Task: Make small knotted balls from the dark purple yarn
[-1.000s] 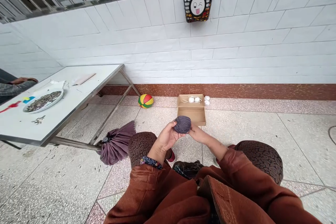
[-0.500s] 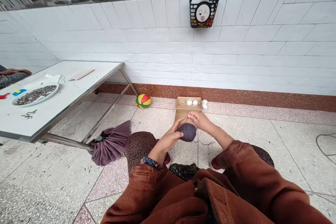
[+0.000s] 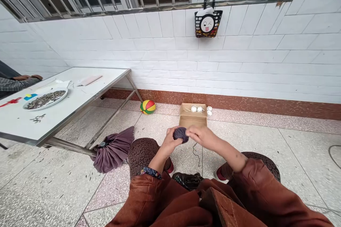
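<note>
A dark purple-grey ball of yarn (image 3: 180, 134) is gripped by my left hand (image 3: 170, 142), with the thumb on its near side and the fingers behind. At the ball's right side, my right hand (image 3: 200, 136) is closed with its fingertips pinched together on the yarn. The strand in that pinch is too fine to make out clearly. Below my right hand, a loose yarn tail (image 3: 196, 155) hangs in a wavy line over the floor between my knees.
An open cardboard box (image 3: 193, 115) with white balls lies by the wall. A colourful ball (image 3: 147, 107) is left of it. The white table (image 3: 61, 120) bears a plate of seeds (image 3: 45, 100). A purple cloth (image 3: 114, 152) lies beneath its edge. Someone's arm (image 3: 16, 83) rests at far left.
My right hand has come down from above the yarn ball to its right side. The ball has shifted left and turned in my left hand. The camera view has tilted up slightly.
</note>
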`<act>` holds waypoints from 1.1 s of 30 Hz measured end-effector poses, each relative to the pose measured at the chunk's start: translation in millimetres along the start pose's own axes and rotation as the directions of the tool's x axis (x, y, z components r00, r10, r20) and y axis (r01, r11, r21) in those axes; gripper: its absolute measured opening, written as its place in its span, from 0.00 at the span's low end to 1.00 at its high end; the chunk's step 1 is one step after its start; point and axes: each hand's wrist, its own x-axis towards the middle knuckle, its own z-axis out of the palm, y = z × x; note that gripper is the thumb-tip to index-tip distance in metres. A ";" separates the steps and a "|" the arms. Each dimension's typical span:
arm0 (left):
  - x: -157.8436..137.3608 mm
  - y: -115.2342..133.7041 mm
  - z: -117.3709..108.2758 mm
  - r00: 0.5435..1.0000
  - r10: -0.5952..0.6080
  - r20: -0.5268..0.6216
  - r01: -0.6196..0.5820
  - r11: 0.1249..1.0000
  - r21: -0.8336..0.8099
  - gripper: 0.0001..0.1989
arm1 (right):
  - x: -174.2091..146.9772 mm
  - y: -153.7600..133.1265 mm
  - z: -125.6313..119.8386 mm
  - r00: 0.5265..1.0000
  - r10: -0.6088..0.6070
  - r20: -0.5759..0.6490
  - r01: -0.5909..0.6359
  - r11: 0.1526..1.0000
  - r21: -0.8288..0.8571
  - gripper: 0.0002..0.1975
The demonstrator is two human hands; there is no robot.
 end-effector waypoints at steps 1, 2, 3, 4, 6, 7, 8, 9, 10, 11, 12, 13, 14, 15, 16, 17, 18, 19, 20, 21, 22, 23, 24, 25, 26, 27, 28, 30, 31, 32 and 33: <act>-2.7 4.2 2.8 0.996 0.005 0.094 0.000 0.999 -0.054 0.30 | 9.7 7.0 -9.2 1.000 0.000 -0.026 -0.001 1.000 -0.015 0.15; -5.9 9.1 5.6 0.981 0.016 0.192 0.015 0.988 -0.156 0.33 | 16.9 15.6 -14.0 0.999 0.011 -0.048 -0.012 1.000 -0.014 0.15; -9.1 14.4 8.1 0.960 0.032 0.277 0.047 0.961 -0.272 0.37 | 21.1 24.8 -13.9 0.997 0.030 -0.067 -0.030 1.000 -0.002 0.15; -12.0 19.4 10.0 0.943 0.050 0.328 0.082 0.924 -0.375 0.38 | 22.0 33.7 -9.0 0.995 0.064 -0.081 -0.062 0.998 0.020 0.16; -15.5 27.1 11.5 0.933 0.065 0.355 0.138 0.845 -0.516 0.37 | 13.9 46.8 12.3 0.988 0.141 -0.062 -0.135 0.986 0.103 0.16; -15.4 29.1 10.7 0.938 0.058 0.341 0.153 0.815 -0.560 0.35 | 5.9 49.9 26.2 0.983 0.176 -0.045 -0.169 0.977 0.134 0.16; -14.0 29.7 8.9 0.950 0.044 0.310 0.155 0.795 -0.586 0.33 | -3.6 50.4 40.2 0.978 0.206 -0.023 -0.201 0.968 0.148 0.16; -11.4 28.9 6.1 0.964 0.023 0.266 0.145 0.791 -0.595 0.30 | -13.8 48.2 53.0 0.974 0.224 0.007 -0.223 0.962 0.155 0.17; -7.9 26.7 2.7 0.979 0.000 0.203 0.120 0.804 -0.582 0.29 | -23.6 43.5 63.1 0.974 0.215 0.067 -0.223 0.962 0.157 0.17; -3.9 23.4 -1.3 0.992 -0.019 0.126 0.086 0.831 -0.549 0.28 | -32.0 36.8 69.7 0.974 0.191 0.125 -0.209 0.967 0.148 0.17; 0.1 19.3 -5.3 0.998 -0.035 0.044 0.052 0.876 -0.480 0.27 | -38.2 28.6 72.2 0.973 0.157 0.168 -0.181 0.975 0.133 0.17; 3.8 14.8 -9.1 0.997 -0.038 -0.060 0.014 0.932 -0.363 0.28 | -41.6 19.5 70.4 0.971 0.102 0.216 -0.132 0.983 0.126 0.17; 6.8 10.2 -12.3 0.989 -0.025 -0.147 -0.007 0.977 -0.212 0.29 | -41.7 10.2 64.7 0.969 0.040 0.244 -0.073 0.989 0.127 0.17; 8.9 5.9 -14.7 0.982 -0.004 -0.187 -0.011 0.997 -0.081 0.30 | -38.4 1.7 55.4 0.969 -0.003 0.248 -0.029 0.992 0.124 0.17; 10.1 2.4 -16.2 0.981 0.015 -0.191 -0.016 1.000 -0.001 0.31 | -32.1 -5.4 43.6 0.972 -0.027 0.231 0.000 0.993 0.117 0.17; 10.4 0.0 -16.8 0.984 0.031 -0.175 -0.022 0.998 0.056 0.31 | -23.0 -10.2 30.0 0.978 -0.039 0.204 0.016 0.994 0.112 0.17; 9.8 -1.1 -16.7 0.990 0.042 -0.138 -0.032 0.997 0.076 0.32 | -11.9 -12.4 16.0 0.985 -0.051 0.167 0.032 0.993 0.112 0.17; 8.6 -0.7 -16.0 0.995 0.051 -0.086 -0.045 0.997 0.067 0.33 | 0.3 -11.7 2.7 0.992 -0.049 0.117 0.036 0.993 0.111 0.17; 6.9 1.1 -15.0 0.998 0.059 -0.023 -0.058 0.998 0.037 0.35 | 12.6 -8.1 -9.0 0.997 -0.043 0.066 0.036 0.995 0.094 0.17; 4.9 4.1 -13.8 0.996 0.066 0.054 -0.065 0.998 -0.007 0.37 | 24.2 -2.1 -17.9 0.999 -0.041 0.023 0.039 0.997 0.068 0.17; 2.8 8.0 -12.5 0.988 0.076 0.135 -0.068 0.996 -0.066 0.40 | 34.2 5.8 -23.4 0.999 -0.038 -0.010 0.038 0.998 0.046 0.17; 0.9 12.5 -11.1 0.973 0.091 0.212 -0.061 0.988 -0.141 0.42 | 41.9 14.9 -25.2 0.999 -0.028 -0.035 0.029 0.999 0.034 0.16; -0.8 17.0 -9.8 0.954 0.106 0.280 -0.043 0.974 -0.222 0.43 | 47.0 24.5 -23.1 0.998 -0.018 -0.054 0.020 0.999 0.040 0.16; -1.9 21.2 -8.6 0.940 0.128 0.315 -0.024 0.949 -0.315 0.42 | 49.2 33.8 -17.5 0.998 0.005 -0.066 -0.001 0.998 0.059 0.16; -2.3 24.7 -7.5 0.934 0.139 0.330 0.008 0.913 -0.409 0.41 | 48.8 42.4 -8.9 0.997 0.035 -0.065 -0.030 0.996 0.084 0.17; -1.9 27.4 -6.7 0.932 0.142 0.332 0.043 0.869 -0.492 0.39 | 46.2 49.7 2.1 0.997 0.065 -0.048 -0.059 0.992 0.114 0.17; -0.6 29.3 -6.1 0.937 0.139 0.319 0.070 0.822 -0.565 0.36 | 41.8 55.5 14.3 0.995 0.091 -0.032 -0.085 0.985 0.152 0.18; 4.2 30.8 -6.2 0.954 0.114 0.277 0.103 0.743 -0.661 0.32 | 29.7 62.4 39.6 0.989 0.145 -0.011 -0.139 0.963 0.230 0.19; 7.3 30.8 -6.7 0.962 0.100 0.253 0.106 0.718 -0.688 0.31 | 23.0 63.9 51.0 0.985 0.171 0.013 -0.168 0.950 0.263 0.19; 10.6 30.6 -7.5 0.970 0.087 0.228 0.103 0.703 -0.704 0.30 | 16.0 64.6 61.0 0.980 0.196 0.044 -0.200 0.937 0.286 0.20; 13.7 30.3 -8.4 0.976 0.075 0.203 0.095 0.694 -0.713 0.30 | 9.0 65.0 69.2 0.975 0.208 0.080 -0.223 0.926 0.305 0.20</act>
